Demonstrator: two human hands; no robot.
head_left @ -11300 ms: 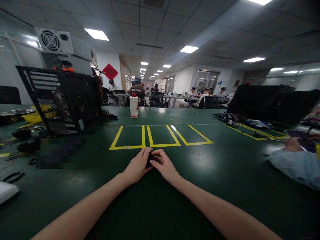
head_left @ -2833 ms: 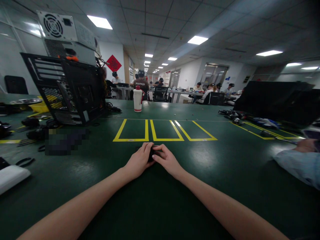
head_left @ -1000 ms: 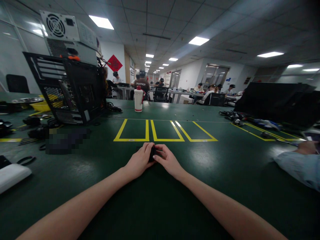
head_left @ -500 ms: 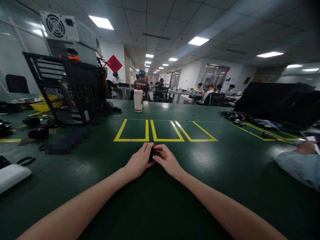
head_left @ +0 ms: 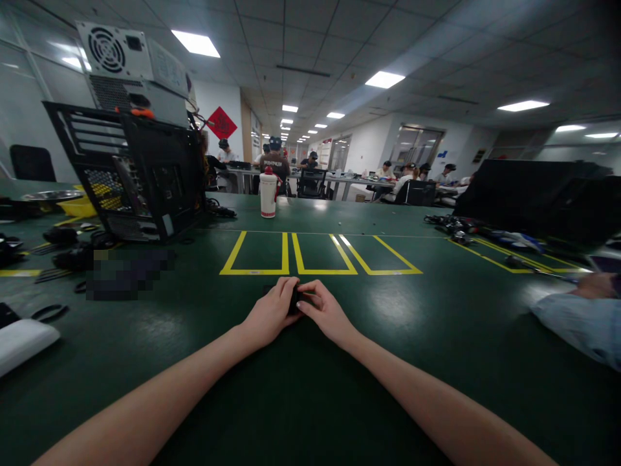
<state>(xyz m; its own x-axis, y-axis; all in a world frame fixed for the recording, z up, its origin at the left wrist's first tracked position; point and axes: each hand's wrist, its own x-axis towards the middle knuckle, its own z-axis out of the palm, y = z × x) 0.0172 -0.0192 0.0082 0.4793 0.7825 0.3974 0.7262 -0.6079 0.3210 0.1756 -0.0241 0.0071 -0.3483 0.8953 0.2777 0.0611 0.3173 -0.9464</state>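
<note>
Both my hands meet at the middle of the green table, just in front of the yellow tape outlines. My left hand is closed around a small black object, which is mostly hidden by the fingers; its kind does not show. With bent fingers, my right hand grips the same object from the right side, thumb and fingertips against it.
An open black computer case with power supplies on top stands at the left. A white bottle with a red lid is behind the tape. Cables lie at the right, near another person's sleeve.
</note>
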